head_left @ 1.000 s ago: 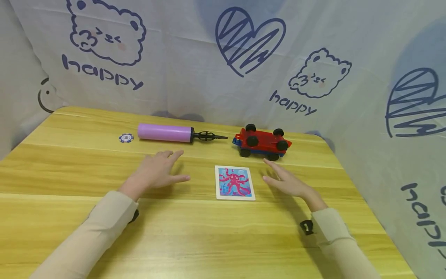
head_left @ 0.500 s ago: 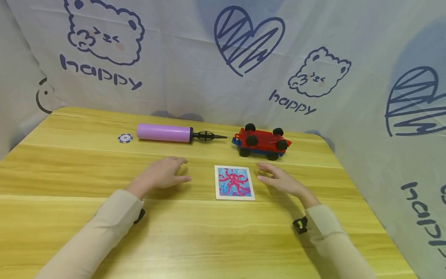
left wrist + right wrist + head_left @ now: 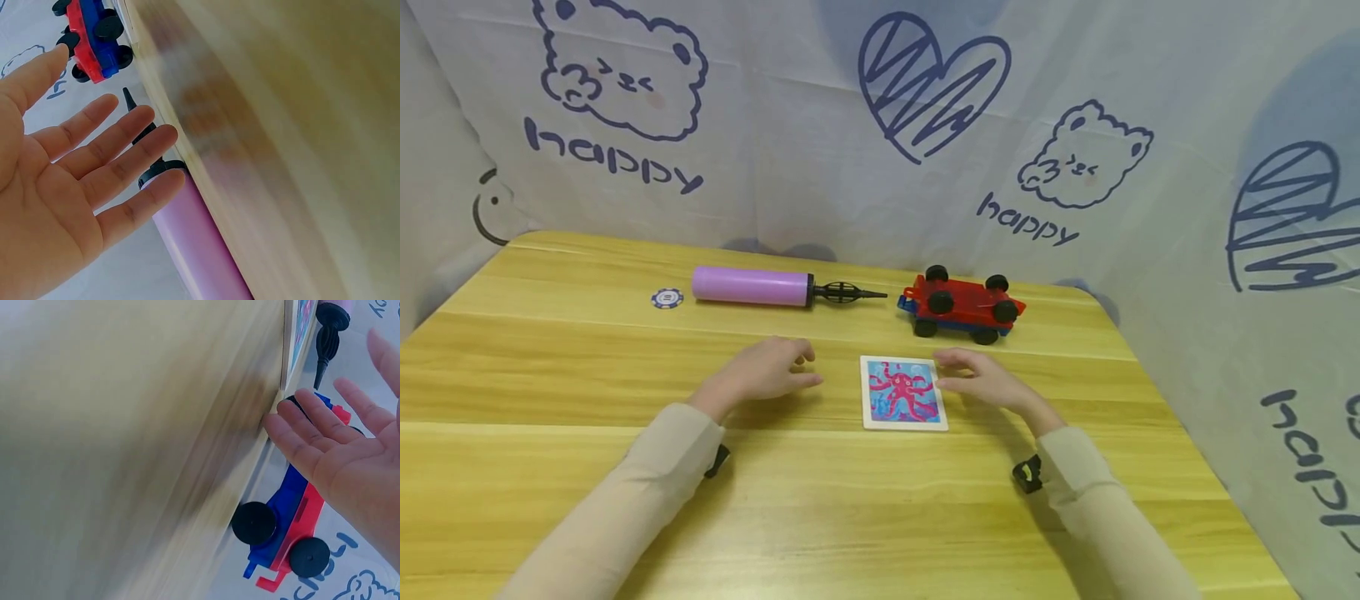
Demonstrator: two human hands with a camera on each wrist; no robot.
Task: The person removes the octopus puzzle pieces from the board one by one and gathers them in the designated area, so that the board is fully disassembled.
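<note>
1. The card, with a pink octopus on blue, lies flat on the wooden table. Its long axis runs from the person towards the back wall, and the short top edge faces the toy car.
2. The right hand sits just right of the card. Its fingers are loose and only slightly bent, and the fingertips reach the card's upper right edge. Whether they press on it cannot be told. In the right wrist view the palm is spread and grips nothing.
3. The left hand hovers a little left of the card, apart from it, with relaxed fingers that hold nothing. The left wrist view shows the fingers straight and splayed.
4. Beyond the card, to its right, a red and blue toy car lies upside down with its black wheels up.
5. Beyond the card, to its left, a purple hand pump lies with its long axis across the table. Its black nozzle points towards the car.
6. A small blue and white chip lies just past the pump's blunt end, farthest left of the card.
</note>
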